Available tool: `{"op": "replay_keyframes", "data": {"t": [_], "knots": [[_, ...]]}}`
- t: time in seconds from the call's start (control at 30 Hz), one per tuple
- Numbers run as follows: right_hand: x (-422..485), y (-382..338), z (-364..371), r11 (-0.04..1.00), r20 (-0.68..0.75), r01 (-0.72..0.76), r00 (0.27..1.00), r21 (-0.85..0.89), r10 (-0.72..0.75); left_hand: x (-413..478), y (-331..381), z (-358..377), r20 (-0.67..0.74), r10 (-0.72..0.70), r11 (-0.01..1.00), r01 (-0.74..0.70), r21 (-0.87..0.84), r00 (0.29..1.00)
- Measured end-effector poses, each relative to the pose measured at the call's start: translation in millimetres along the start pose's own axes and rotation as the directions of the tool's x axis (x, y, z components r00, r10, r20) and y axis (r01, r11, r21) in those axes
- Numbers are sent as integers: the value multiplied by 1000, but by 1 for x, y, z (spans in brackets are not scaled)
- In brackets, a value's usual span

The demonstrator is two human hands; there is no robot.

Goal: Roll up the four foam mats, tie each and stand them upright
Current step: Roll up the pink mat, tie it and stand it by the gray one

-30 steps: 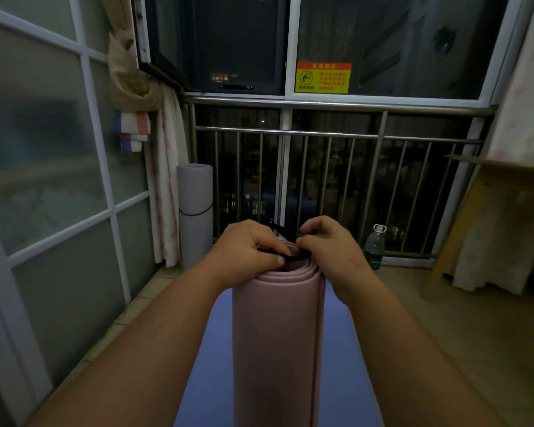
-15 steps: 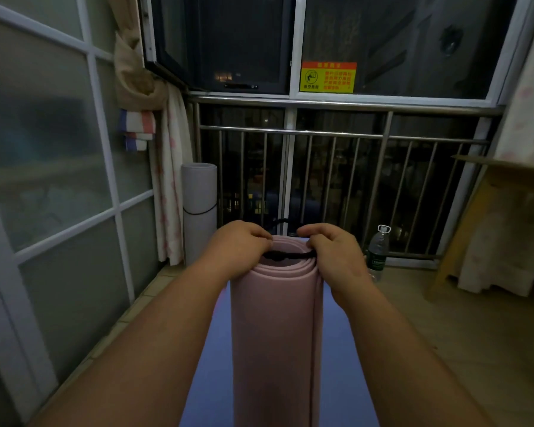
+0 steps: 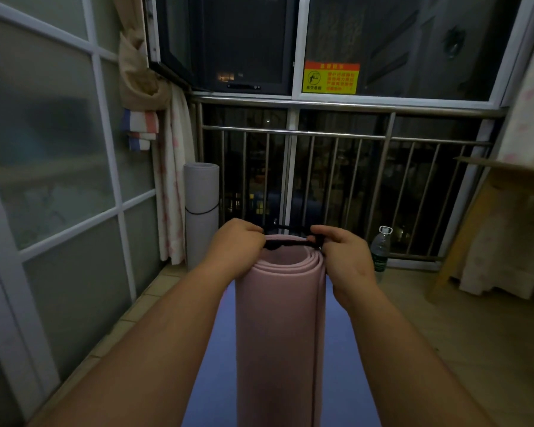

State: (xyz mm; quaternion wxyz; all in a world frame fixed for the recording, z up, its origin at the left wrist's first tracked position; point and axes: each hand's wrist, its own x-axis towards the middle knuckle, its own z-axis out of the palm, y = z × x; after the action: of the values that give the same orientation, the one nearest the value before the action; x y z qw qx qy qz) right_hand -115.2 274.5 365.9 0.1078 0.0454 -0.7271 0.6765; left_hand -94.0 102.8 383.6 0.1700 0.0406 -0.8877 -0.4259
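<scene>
Up close, a rolled pink mat (image 3: 279,328) stands over a blue mat (image 3: 208,365) on the floor. Left hand (image 3: 238,245) and right hand (image 3: 341,252) each pinch a black band (image 3: 285,243) stretched across its top. A tied grey roll (image 3: 201,211) stands upright by the railing (image 3: 336,135).

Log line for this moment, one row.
step: tying rolled pink mat | left hand: holds black band | right hand: holds black band | grey mat: tied, upright | blue mat: flat beneath
</scene>
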Motion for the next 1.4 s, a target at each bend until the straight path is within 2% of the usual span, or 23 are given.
{"op": "replay_keyframes", "data": {"t": [0.1,0.2,0.23,0.33,0.37,0.47,0.67,0.87,1.0,1.1,1.23,1.4], "knots": [[3,1,-2,1000,6,-4,1000,-29,5,-2,1,-2,7,15,999,-15,29,1000],[5,4,-5,999,7,-28,1000,-22,29,-4,3,-2,-20,-85,994,86,60,996],[6,5,-6,999,5,-38,999,-28,38,-4,3,-2,-48,-62,994,65,84,997],[7,6,-5,998,-43,13,999,-68,-16,-7,5,-2,3,-65,998,65,-3,998],[6,6,-4,996,-68,32,997,-82,-38,-8,4,-2,-34,-55,997,53,-50,998],[5,7,-1,995,-106,54,992,-90,-63,-7,3,-3,-16,-70,991,67,-118,997],[8,9,-2,989,-153,133,978,-67,-142,-6,3,-6,-45,33,997,-36,-66,998],[4,8,-2,983,-35,184,982,-2,-184,-5,4,-4,-124,118,992,-123,-32,985],[6,7,-1,982,-61,185,980,-46,-187,-6,3,-3,-175,153,982,-169,-84,973],[9,9,0,984,-59,165,984,-69,-170,-9,3,-3,-169,107,983,-130,-128,980],[10,11,2,987,-74,124,989,-104,-132,-6,0,-4,-121,159,986,-164,-39,980],[9,11,4,993,-94,91,991,-74,-98,-10,-1,-6,-31,228,970,-230,-78,973]]}}
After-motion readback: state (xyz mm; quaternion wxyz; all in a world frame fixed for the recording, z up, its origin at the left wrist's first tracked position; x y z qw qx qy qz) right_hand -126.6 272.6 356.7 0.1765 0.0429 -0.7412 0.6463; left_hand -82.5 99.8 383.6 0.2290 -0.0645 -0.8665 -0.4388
